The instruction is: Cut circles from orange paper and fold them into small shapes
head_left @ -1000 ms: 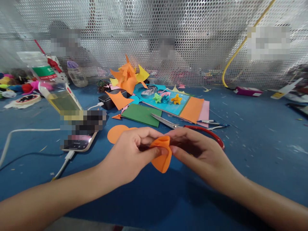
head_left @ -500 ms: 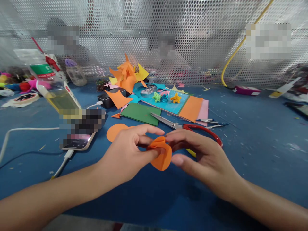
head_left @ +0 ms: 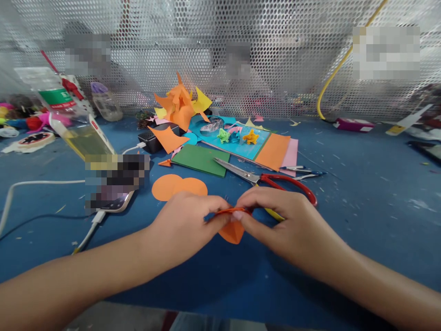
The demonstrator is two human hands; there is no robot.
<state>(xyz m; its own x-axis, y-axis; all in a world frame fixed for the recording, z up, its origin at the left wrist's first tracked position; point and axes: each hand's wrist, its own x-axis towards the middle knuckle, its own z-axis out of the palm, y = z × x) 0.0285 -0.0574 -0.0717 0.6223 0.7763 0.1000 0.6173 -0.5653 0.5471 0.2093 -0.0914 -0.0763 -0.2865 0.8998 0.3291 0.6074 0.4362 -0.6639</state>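
Observation:
Between my two hands, just above the blue table, is a folded piece of orange paper. My left hand pinches its left side between thumb and fingers. On the right side, my right hand also grips the paper, its thumb close to my left thumb. The upper edge of the paper is partly covered by fingers. Beyond my left hand lie overlapping orange paper circles. Scissors with red and yellow handles rest behind my right hand, which hides part of them.
A green paper stack and a blue sheet with small folded paper stars lie behind. Orange scraps pile at the back. On the left are a charging phone and a tilted bottle. A perforated metal screen stands behind.
My right hand has moved left and closed on the orange paper, which was held by my left hand alone. The paper's top now looks flatter. More of the orange circles shows.

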